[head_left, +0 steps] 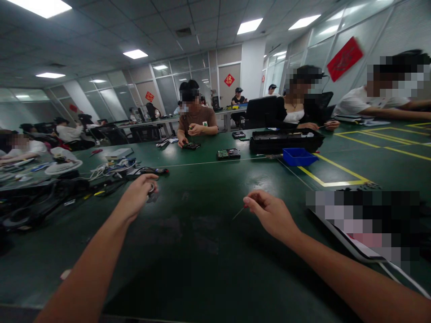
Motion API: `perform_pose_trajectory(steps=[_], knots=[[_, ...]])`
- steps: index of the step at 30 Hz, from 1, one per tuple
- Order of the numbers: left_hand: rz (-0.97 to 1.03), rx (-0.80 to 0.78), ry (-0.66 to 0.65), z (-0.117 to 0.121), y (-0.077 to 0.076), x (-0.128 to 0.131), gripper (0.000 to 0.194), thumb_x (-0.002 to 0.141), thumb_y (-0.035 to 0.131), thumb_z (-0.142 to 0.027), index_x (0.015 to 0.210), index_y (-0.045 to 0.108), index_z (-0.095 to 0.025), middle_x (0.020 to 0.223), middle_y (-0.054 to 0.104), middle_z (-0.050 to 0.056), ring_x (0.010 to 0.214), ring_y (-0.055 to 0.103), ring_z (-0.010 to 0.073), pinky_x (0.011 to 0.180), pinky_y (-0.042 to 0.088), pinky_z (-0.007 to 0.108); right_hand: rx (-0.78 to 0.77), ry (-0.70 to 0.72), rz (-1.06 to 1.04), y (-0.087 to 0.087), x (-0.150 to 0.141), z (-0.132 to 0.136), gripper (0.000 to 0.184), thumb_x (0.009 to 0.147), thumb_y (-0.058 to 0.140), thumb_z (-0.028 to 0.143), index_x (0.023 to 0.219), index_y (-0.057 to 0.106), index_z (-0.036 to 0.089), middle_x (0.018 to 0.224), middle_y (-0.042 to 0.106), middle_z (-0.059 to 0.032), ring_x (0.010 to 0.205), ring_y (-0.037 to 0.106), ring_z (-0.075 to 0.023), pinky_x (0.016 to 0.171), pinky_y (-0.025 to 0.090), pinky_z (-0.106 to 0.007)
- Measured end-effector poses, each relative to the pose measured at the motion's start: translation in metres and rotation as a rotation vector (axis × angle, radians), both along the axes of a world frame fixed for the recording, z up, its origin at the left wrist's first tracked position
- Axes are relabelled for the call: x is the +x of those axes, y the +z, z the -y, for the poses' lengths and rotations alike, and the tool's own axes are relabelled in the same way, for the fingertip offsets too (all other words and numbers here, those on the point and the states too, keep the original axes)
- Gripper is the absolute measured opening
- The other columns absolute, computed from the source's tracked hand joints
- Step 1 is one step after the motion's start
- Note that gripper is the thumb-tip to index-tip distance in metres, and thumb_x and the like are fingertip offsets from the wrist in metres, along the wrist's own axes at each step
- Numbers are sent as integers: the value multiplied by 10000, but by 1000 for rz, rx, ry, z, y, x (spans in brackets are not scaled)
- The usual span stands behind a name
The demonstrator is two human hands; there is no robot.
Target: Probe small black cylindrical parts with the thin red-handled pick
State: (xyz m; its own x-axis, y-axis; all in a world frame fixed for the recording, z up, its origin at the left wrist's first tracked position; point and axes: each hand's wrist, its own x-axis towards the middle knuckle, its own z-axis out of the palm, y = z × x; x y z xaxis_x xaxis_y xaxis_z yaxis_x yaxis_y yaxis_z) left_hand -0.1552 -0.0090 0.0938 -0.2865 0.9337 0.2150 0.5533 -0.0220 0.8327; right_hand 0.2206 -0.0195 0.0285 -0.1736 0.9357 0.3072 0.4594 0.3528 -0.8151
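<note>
My right hand (274, 213) is closed around a thin screwdriver (239, 212) over the green table. Its slim metal shaft points down and to the left, and a bit of red shows at the fingertips; the rest of the handle is hidden in my palm. On the left, my left hand (137, 197) is held low over the table with its fingers curled. Something small, dark and shiny shows under the fingertips, too unclear to name. Just beyond that hand lies a dark pen-like tool (154, 171) with a red end.
Tangled cables (101, 172) and black parts cover the left side. Across the table are a hard drive (228, 154), a black tray (286, 141) and a blue bin (299, 157). A co-worker (198, 119) handles another drive opposite. A white-edged device (343, 237) with a cable lies at right.
</note>
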Motion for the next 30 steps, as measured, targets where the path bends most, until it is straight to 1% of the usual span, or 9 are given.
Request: perform_pose_trajectory(steps=[2, 5, 7, 10, 11, 13, 16, 24, 30], knots=[[120, 3, -149, -8, 1, 41, 362, 733, 465, -188, 1070, 596, -161, 813, 606, 20, 754, 573, 168, 676, 423, 269, 19, 12, 21, -1, 1, 0, 304, 927, 551, 505, 864, 656, 227, 747, 690, -6, 669, 634, -184, 615, 447, -312], [221, 15, -284, -14, -7, 98, 330, 737, 433, -182, 1028, 585, -151, 815, 587, 31, 749, 571, 172, 735, 439, 295, 46, 13, 33, -4, 3, -1, 300, 934, 544, 495, 857, 653, 227, 746, 689, -4, 681, 637, -185, 626, 448, -314], [161, -49, -370, -14, -20, 129, 340, 761, 452, -184, 1074, 584, -161, 894, 605, 48, 807, 582, 184, 778, 450, 310, 50, 11, 28, -4, 3, -2, 300, 949, 516, 481, 873, 652, 225, 751, 691, -7, 675, 633, -185, 621, 449, -318], [-64, -105, -461, -9, -48, 159, 543, 737, 535, -98, 1269, 511, -203, 1114, 606, 75, 956, 590, 206, 874, 455, 330, 41, 18, -45, -5, 4, -3, 293, 960, 495, 463, 907, 652, 220, 776, 695, -17, 690, 638, -186, 639, 473, -323], [-117, -93, -474, -8, -57, 164, 560, 748, 530, -66, 1290, 496, -202, 1162, 597, 87, 1006, 585, 210, 914, 448, 337, 35, 18, -96, -5, 3, -3, 289, 958, 498, 460, 924, 652, 218, 787, 697, -22, 707, 646, -188, 656, 488, -327], [-175, -64, -498, -6, -72, 167, 465, 804, 514, -48, 1247, 528, -188, 1188, 601, 98, 1073, 574, 217, 973, 433, 353, 20, 11, -215, -5, 3, -3, 285, 948, 514, 460, 976, 651, 211, 814, 707, -35, 752, 667, -198, 697, 519, -340], [-210, -41, -563, -8, -83, 160, 311, 849, 584, -97, 1140, 606, -206, 1163, 633, 70, 1092, 577, 225, 990, 439, 376, 2, -5, -304, -5, 2, -4, 294, 924, 552, 459, 1030, 652, 204, 868, 734, -59, 808, 695, -214, 761, 546, -374], [-200, 13, -579, -8, -83, 156, 388, 850, 667, -146, 1214, 627, -274, 1236, 639, 39, 1179, 562, 243, 1164, 297, 516, -8, -2, -308, -7, 0, -4, 271, 930, 562, 444, 1037, 644, 208, 946, 750, -75, 894, 717, -228, 834, 559, -408], [-167, 46, -573, -8, -84, 157, 364, 856, 681, -185, 1208, 642, -267, 1243, 645, 46, 1187, 565, 239, 1138, 350, 468, 30, -56, -256, -9, 1, -5, 287, 941, 538, 464, 1028, 640, 210, 930, 743, -80, 883, 719, -244, 811, 560, -423]])
